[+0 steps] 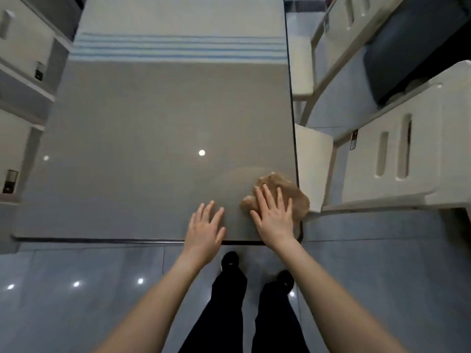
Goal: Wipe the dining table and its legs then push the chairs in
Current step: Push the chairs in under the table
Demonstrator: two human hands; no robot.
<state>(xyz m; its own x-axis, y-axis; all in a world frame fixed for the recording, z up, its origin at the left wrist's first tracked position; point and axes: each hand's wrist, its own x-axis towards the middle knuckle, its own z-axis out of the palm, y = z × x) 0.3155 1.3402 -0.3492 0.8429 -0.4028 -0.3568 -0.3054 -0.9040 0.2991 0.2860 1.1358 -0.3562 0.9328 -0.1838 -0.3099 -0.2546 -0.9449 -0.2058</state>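
The grey glossy dining table (142, 149) stretches away from me, its near edge just in front of my feet. A brown cloth (288, 189) lies crumpled at the table's near right corner. My right hand (274, 216) presses flat on the cloth with fingers spread. My left hand (205, 229) rests flat on the bare tabletop near the front edge, holding nothing. White chairs (397, 154) stand along the right side, and more white chairs (20, 72) along the left.
A white runner with blue stripes (178, 48) lies across the far part of the table. A dark cushion (413, 54) sits on the far right chair. Glossy grey floor tiles (76, 301) surround the table; my legs and black shoes stand at the near edge.
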